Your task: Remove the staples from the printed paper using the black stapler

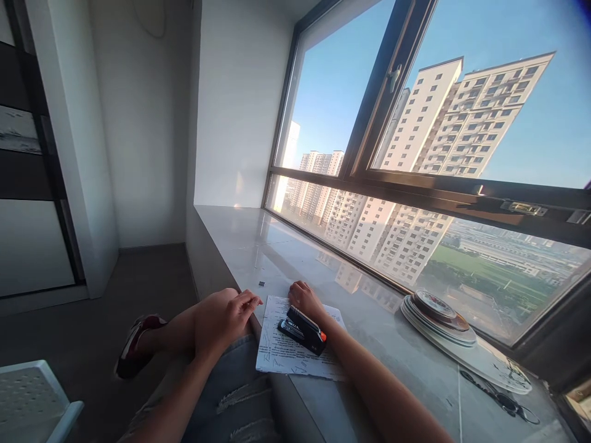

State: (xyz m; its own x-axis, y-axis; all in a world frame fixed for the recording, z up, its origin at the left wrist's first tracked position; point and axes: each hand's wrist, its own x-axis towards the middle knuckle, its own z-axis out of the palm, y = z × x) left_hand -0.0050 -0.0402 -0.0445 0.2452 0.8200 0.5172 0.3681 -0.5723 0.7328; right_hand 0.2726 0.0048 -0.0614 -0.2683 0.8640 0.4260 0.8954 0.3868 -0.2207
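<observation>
My left hand hovers by my bare knee at the edge of the sill, its fingers loosely bent and apart from any object. My right hand rests at the far edge of a printed sheet of paper, fingers lightly curled, with nothing visible in them. A black stapler lies on the paper beside my right wrist. Its top arm is raised, and a bit of orange shows at the back end. A small dark grey piece, perhaps a strip of staples, lies on the sill beyond the paper.
The grey tiled window sill runs along a large framed window. A stack of plates or round boards stands at the right, with dark-handled scissors beside it. A white perforated stool or chair is at the lower left.
</observation>
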